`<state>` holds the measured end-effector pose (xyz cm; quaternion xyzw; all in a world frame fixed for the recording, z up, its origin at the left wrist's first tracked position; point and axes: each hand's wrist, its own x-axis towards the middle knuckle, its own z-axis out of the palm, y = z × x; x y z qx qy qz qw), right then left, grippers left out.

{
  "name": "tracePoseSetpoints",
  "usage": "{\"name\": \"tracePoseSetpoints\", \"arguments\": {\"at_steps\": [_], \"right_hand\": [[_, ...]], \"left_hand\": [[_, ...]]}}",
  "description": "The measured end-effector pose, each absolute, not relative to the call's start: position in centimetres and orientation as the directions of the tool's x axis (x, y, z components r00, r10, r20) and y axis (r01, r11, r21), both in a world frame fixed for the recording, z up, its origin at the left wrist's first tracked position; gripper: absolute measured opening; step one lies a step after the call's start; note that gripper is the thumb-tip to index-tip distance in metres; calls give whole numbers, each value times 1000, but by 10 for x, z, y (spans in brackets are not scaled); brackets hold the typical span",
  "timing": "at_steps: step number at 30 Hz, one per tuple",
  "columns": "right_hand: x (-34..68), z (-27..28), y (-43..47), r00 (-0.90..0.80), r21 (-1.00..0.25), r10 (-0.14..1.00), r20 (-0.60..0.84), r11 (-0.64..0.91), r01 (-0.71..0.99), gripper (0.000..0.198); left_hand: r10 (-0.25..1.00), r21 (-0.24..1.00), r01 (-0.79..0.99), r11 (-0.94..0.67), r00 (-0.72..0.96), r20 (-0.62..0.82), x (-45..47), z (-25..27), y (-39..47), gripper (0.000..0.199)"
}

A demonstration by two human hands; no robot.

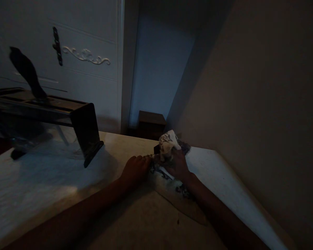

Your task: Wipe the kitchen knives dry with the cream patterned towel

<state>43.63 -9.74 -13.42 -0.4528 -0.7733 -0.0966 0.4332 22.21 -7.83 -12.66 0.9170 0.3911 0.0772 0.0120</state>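
A pale cloth [169, 140] with a dark floral pattern is bunched up in my right hand [177, 164], whose fingers are closed around it. Beside it, my left hand [136, 169] is curled into a fist, with its fingertips at the cloth's left side. More patterned fabric hangs below the two hands, down to a curved lower edge. Just behind the cloth shows a small dark block-like thing [156, 149], mostly covered; its kind is unclear. Both hands are over the far part of a white marbled table [120, 142].
On the left of the table stands a black slotted knife stand [85, 121] with clear sides, a black handle [26, 67] rising from it. Behind are a white door [94, 86] and a low brown box-like piece [152, 118]. A wall [250, 86] borders the right. The light is dim.
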Motion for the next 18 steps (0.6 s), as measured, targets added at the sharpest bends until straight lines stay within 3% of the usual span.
{"name": "tracePoseSetpoints", "arguments": {"at_steps": [2, 4, 9, 13, 18], "right_hand": [[427, -133, -99, -424, -40, 555, 716, 638, 769, 42], [421, -130, -100, -482, 37, 538, 692, 640, 768, 41], [438, -132, -93, -396, -7, 571, 719, 576, 817, 54], [458, -134, -87, -165, -199, 598, 784, 495, 846, 57], [468, -128, -83, 336, -671, 665, 667, 340, 659, 45]], "left_hand": [[710, 80, 706, -704, 694, 117, 222, -128, -79, 35], [708, 74, 705, -706, 700, 94, 222, -128, -79, 33], [703, 47, 704, -708, 698, 139, 221, -129, -81, 37], [702, 36, 708, -706, 692, 169, 220, -132, -80, 33], [713, 55, 714, -698, 684, 156, 219, -127, -77, 33]]}}
